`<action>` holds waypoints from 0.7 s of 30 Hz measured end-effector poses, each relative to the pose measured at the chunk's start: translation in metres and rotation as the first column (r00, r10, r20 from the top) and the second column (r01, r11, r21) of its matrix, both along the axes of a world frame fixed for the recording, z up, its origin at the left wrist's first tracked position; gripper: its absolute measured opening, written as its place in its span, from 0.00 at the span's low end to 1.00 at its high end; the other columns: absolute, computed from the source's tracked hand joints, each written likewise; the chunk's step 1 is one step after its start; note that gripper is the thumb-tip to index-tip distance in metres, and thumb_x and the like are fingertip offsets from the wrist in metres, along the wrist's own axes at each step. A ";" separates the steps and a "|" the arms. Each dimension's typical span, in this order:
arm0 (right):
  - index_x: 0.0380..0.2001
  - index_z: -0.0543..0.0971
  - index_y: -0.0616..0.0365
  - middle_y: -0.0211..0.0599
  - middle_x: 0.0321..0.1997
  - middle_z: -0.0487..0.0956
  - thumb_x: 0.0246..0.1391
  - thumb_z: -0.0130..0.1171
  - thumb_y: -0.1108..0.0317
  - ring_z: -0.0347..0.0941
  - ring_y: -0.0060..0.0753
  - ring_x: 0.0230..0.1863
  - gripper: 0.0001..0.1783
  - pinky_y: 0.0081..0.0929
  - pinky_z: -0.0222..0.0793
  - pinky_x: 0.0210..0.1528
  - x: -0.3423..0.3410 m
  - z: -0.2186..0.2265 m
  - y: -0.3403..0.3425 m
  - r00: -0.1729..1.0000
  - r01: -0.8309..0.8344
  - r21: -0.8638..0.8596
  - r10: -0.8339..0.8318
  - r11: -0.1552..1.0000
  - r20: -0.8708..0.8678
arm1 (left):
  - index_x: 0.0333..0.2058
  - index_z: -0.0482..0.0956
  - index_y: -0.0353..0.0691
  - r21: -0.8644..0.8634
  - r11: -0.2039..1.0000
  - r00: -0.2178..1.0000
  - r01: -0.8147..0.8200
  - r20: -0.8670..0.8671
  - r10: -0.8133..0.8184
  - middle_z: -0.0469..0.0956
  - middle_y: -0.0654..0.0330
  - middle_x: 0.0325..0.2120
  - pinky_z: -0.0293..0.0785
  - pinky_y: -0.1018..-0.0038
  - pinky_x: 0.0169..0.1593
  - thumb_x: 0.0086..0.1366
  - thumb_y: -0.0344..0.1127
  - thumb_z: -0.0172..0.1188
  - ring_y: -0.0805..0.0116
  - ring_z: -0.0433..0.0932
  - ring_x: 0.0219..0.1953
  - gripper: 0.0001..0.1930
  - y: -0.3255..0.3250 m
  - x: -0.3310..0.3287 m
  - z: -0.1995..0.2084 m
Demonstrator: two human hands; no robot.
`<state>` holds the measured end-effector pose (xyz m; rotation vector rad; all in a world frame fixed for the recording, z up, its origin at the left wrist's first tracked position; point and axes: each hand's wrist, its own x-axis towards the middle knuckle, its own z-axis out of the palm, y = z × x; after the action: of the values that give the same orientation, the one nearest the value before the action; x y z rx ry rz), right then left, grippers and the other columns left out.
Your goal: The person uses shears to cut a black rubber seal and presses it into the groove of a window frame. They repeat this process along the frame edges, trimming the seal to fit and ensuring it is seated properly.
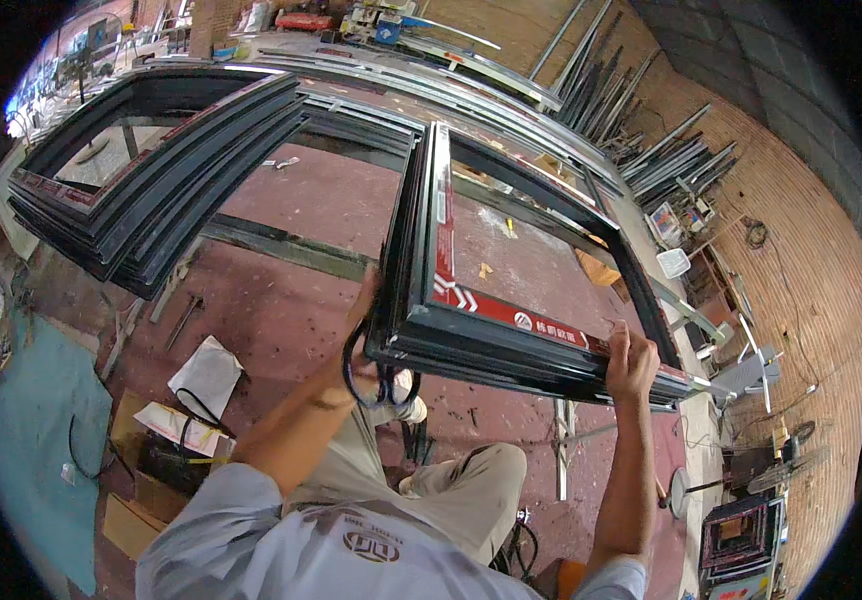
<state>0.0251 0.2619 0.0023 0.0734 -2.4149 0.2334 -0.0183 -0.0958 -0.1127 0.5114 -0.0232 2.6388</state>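
Observation:
A stack of black rectangular window frames (496, 345), with red and white tape on the top one, is in front of me. My right hand (632, 362) is closed over the near rail of the top window frame, toward its right corner. My left hand (363, 325) grips the stack's near left corner, its fingers partly hidden by the dark profiles. Below that hand hang dark loops (371, 392), whose kind I cannot make out. To the left, a second stack of black window frames (186, 185) sits tilted.
Metal rails (286, 245) run under the stacks above a reddish floor (281, 320). Paper sheets (209, 378) and cardboard (136, 515) lie at lower left. Long metal profiles (601, 95) lean against the brick wall (811, 270) at right. A fan (789, 462) stands near the wall.

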 end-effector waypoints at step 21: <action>0.35 0.77 0.63 0.46 0.37 0.78 0.65 0.55 0.66 0.74 0.50 0.39 0.10 0.42 0.66 0.49 0.028 -0.072 -0.072 0.870 -0.300 0.185 0.348 0.936 -0.349 | 0.26 0.74 0.46 -0.836 0.511 0.762 0.199 0.460 0.456 0.72 0.65 0.19 0.63 0.75 0.27 0.68 0.63 0.57 0.74 0.69 0.21 0.25 -0.005 0.110 -0.185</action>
<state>0.0536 0.1897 -0.0700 0.5392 -2.0161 0.1986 0.0922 -0.1012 -0.2981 -0.7900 1.1211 2.3912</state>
